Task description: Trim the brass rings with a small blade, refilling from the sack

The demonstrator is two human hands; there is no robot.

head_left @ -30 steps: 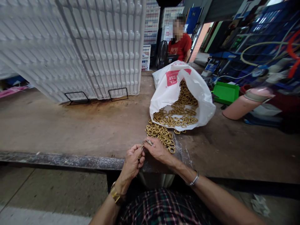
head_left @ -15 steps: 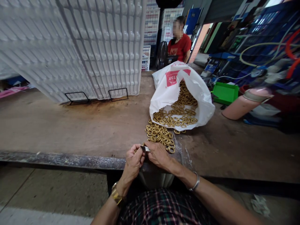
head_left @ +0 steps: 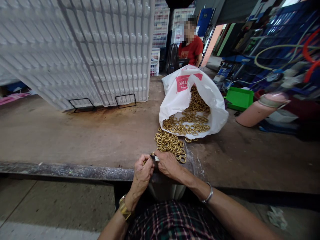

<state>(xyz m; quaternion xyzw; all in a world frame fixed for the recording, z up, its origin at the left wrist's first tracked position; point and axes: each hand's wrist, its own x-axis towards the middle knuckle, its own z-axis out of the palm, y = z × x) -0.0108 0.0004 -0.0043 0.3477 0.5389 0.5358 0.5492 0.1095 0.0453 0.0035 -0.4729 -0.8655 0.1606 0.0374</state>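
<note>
My left hand (head_left: 143, 173) and my right hand (head_left: 168, 163) meet at the near edge of the workbench, fingers pinched together. The left one grips a brass ring (head_left: 145, 162), only partly visible. The right one pinches a small metal tool (head_left: 155, 157) against it. Just beyond them lies a heap of brass rings (head_left: 171, 144) spilled from a white plastic bag (head_left: 186, 96) that lies open on its side with many more rings inside.
The brown workbench (head_left: 87, 136) has a dark metal front edge (head_left: 62, 170). A stack of white plastic trays (head_left: 82, 46) stands at the back left. A green tray (head_left: 239, 98) and a pink cylinder (head_left: 260, 110) lie right. A person in a red shirt (head_left: 191, 50) sits behind.
Both hands have drawn slightly closer together and toward me; the small metal tool has tipped from pointing up to lying between the fingertips.
</note>
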